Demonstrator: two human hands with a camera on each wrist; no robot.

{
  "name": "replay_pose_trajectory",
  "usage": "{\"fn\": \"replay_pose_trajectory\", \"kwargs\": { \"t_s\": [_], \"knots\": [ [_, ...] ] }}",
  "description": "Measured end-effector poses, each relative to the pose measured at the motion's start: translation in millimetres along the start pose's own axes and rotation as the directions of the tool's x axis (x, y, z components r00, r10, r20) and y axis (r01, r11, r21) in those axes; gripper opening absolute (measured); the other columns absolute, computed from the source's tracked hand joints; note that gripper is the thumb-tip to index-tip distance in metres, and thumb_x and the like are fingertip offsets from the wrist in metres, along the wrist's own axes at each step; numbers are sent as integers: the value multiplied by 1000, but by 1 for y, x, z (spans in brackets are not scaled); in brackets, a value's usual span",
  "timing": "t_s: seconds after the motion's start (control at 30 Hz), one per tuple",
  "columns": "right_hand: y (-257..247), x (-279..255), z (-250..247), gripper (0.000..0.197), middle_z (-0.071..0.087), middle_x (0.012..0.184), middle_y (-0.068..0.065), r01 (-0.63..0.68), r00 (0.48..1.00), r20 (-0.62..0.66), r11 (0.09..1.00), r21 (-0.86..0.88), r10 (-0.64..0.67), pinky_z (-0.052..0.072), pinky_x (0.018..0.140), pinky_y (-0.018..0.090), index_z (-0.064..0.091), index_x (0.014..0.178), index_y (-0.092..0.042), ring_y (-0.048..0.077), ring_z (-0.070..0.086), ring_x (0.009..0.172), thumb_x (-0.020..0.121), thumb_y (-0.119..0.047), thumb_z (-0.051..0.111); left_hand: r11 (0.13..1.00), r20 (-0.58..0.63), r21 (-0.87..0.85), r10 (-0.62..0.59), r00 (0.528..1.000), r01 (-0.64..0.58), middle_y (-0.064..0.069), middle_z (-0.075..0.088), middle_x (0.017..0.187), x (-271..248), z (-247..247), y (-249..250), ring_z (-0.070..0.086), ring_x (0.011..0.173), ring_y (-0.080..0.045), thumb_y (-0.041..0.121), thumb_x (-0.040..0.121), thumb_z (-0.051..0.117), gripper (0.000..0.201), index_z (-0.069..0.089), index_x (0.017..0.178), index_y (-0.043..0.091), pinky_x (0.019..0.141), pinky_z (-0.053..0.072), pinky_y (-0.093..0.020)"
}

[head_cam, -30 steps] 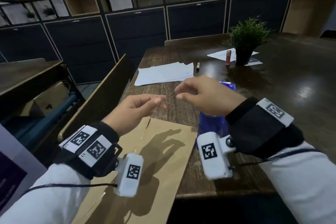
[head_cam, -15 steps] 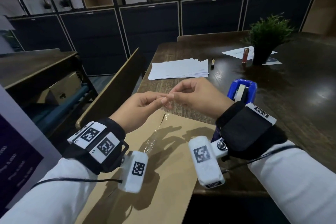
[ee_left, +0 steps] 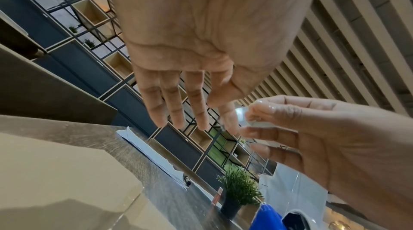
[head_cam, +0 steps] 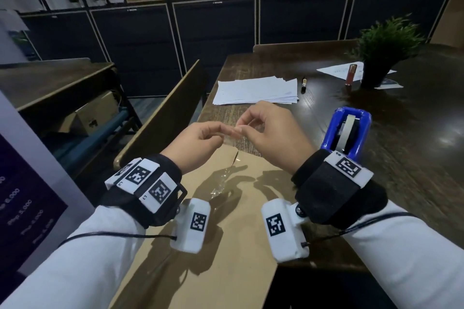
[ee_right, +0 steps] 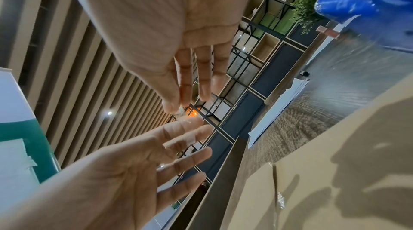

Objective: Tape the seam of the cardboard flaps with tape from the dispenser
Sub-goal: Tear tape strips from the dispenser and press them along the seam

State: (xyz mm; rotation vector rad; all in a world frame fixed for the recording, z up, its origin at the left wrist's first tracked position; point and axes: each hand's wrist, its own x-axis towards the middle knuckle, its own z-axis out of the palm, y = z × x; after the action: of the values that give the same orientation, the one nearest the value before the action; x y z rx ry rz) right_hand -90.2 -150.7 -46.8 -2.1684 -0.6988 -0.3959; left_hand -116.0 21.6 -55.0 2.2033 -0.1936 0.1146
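A flat brown cardboard piece [head_cam: 226, 228] lies on the dark table, hanging over its near edge. Its seam [head_cam: 236, 158] carries a wrinkled clear tape strip [head_cam: 221, 183]. Both hands hover above the cardboard's far end. My right hand [head_cam: 241, 128] pinches a small piece of clear tape [head_cam: 232, 133] between thumb and finger, also plain in the left wrist view as tape [ee_left: 259, 122]. My left hand [head_cam: 221, 133] has fairly straight fingers, and its index fingertip [ee_left: 231, 126] touches that tape. The blue tape dispenser [head_cam: 349, 130] stands on the table just right of my right wrist.
A stack of white papers [head_cam: 256, 90], a marker [head_cam: 304, 84], a reddish tube [head_cam: 350, 74] and a potted plant [head_cam: 384, 52] sit farther back on the table [head_cam: 414, 158]. A chair back [head_cam: 163, 113] leans at the table's left edge.
A second ago the hands were slightly apart; they have come together and now meet at the tape piece. The view has shifted, and the dispenser shows to the right.
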Motion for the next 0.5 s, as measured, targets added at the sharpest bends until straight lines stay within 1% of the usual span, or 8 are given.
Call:
{"fn": "replay_pose_trajectory", "kwargs": {
  "t_s": [0.03, 0.07, 0.13, 0.2, 0.27, 0.33, 0.43, 0.5],
  "knots": [
    [1, -1, 1, 11, 58, 85, -13, 13, 1000, -10, 1000, 1, -13, 50, 77, 33, 64, 77, -25, 7, 57, 85, 87, -22, 63, 1000, -5, 10, -17, 1000, 17, 6, 69, 107, 2, -1, 0, 62, 100, -37, 13, 79, 44, 40, 70, 83, 43, 86, 50, -50],
    [1, -1, 2, 10, 58, 85, -12, 27, 999, -24, 1000, 14, -27, 49, 77, 31, 65, 78, -23, 5, 56, 83, 88, -22, 63, 999, -9, 39, -30, 1000, 31, 7, 66, 107, 4, -1, 0, 62, 102, -33, 12, 83, 45, 38, 68, 85, 43, 85, 50, -46],
    [0, -1, 2, 9, 60, 84, -9, 53, 997, -53, 996, 64, -50, 48, 75, 25, 64, 80, -20, 2, 55, 79, 89, -21, 63, 984, -22, 167, -64, 998, 67, 11, 58, 107, 7, -2, -2, 59, 104, -14, 8, 92, 44, 34, 62, 98, 37, 83, 47, -30],
    [0, 1, 1, 9, 62, 83, -6, 32, 998, -50, 994, 102, -27, 47, 74, 23, 64, 80, -19, 4, 56, 77, 89, -21, 64, 949, 9, 298, -107, 994, 99, 13, 54, 106, 10, -2, -6, 55, 103, -8, 10, 95, 44, 31, 59, 112, 32, 83, 41, -23],
    [4, 4, 0, 9, 62, 79, -7, -35, 999, -18, 991, 129, 38, 48, 73, 25, 65, 81, -17, 8, 56, 75, 89, -22, 64, 899, 105, 411, -212, 972, 152, 11, 51, 106, 12, -1, -11, 54, 99, -9, 16, 97, 45, 29, 61, 118, 29, 85, 40, -24],
    [9, 7, 1, 10, 60, 75, -10, -93, 996, 9, 984, 152, 93, 48, 73, 26, 66, 81, -16, 7, 54, 72, 89, -23, 65, 839, 177, 513, -310, 934, 181, 10, 54, 113, 14, 0, -16, 56, 105, -12, 22, 98, 46, 28, 63, 119, 30, 94, 43, -27],
    [15, 10, 3, 12, 64, 78, -7, -154, 988, 44, 973, 171, 149, 50, 74, 26, 69, 84, -12, 7, 56, 73, 88, -22, 65, 755, 211, 638, -361, 908, 152, 4, 60, 125, 16, 1, -19, 58, 112, -15, 27, 97, 47, 29, 63, 121, 28, 98, 46, -32],
    [18, 12, 5, 12, 68, 81, 0, -196, 979, 89, 961, 194, 181, 52, 75, 29, 69, 84, -10, 12, 60, 75, 87, -21, 66, 708, 219, 695, -376, 900, 126, 2, 61, 126, 18, 0, -21, 58, 112, -16, 29, 97, 47, 31, 62, 124, 26, 99, 46, -33]
  ]
}}
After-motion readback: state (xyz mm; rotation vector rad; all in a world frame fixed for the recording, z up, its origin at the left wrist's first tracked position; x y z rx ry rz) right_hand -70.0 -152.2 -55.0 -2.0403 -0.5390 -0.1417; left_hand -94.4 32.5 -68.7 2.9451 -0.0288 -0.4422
